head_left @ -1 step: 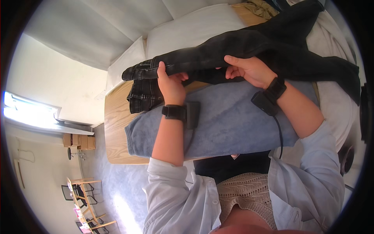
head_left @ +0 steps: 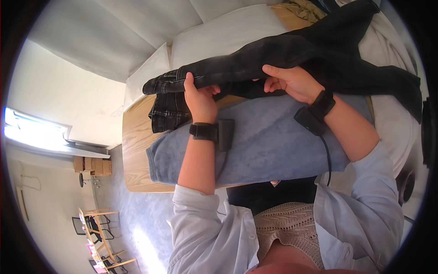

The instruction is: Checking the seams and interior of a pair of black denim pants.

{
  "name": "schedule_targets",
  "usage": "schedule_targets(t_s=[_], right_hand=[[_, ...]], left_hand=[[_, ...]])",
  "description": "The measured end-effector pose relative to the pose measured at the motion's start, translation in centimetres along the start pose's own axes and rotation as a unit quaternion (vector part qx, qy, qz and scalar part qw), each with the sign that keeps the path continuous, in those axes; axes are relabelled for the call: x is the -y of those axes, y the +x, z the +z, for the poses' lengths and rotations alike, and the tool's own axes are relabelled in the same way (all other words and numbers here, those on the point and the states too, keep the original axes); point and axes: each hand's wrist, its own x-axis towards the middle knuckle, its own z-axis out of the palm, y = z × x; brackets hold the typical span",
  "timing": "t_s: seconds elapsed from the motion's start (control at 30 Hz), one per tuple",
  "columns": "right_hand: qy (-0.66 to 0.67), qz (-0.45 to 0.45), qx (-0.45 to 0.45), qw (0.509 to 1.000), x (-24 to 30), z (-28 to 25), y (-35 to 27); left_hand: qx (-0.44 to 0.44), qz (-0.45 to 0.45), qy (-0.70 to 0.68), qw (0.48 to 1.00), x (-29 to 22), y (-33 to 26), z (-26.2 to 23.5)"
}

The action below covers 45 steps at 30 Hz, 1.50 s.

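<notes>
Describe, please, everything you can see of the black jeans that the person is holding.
The black jeans look like faded, washed denim, with a seamed waistband end at the left. They are lifted and stretched across the wooden table, above a blue-grey towel. The left hand grips them near the waist, the right hand further along. The legs trail away to the right over white bedding.

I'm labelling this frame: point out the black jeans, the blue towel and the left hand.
black jeans (head_left: pixel 273 55), head view, leg fabric.
blue towel (head_left: pixel 273 141), head view, middle.
left hand (head_left: pixel 200 100), head view, back of hand.
</notes>
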Motion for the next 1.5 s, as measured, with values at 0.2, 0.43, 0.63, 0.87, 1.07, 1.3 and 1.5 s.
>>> schedule_targets(t_s=[0.2,0.43,0.63,0.87,1.07,1.3,1.5], right_hand=[[0.001,0.005,0.002,1.0,-0.4,-0.1,0.2],[0.007,0.022,-0.002,1.0,-0.5,-0.3,0.4],[-0.007,0.025,-0.006,1.0,-0.6,-0.1,0.4],[-0.02,0.031,-0.013,0.999,-1.3,-0.3,0.8],[-0.019,0.035,-0.018,0.999,-1.1,0.1,1.0],[-0.01,0.036,-0.018,0.999,-0.7,0.1,1.0],[-0.018,0.048,-0.024,0.998,-0.7,-0.1,1.1]], left_hand=[[0.015,0.026,0.032,0.999,0.0,-0.1,0.2],[-0.008,0.051,0.049,0.997,0.5,-0.1,0.2],[0.011,-0.023,0.104,0.994,0.2,0.0,0.5],[0.059,-0.008,0.127,0.99,0.6,-0.2,0.3],[0.061,-0.005,0.149,0.987,0.5,0.1,0.1],[0.069,0.002,0.167,0.984,0.3,0.0,0.5],[0.07,-0.003,0.161,0.984,0.3,0.1,0.5]])
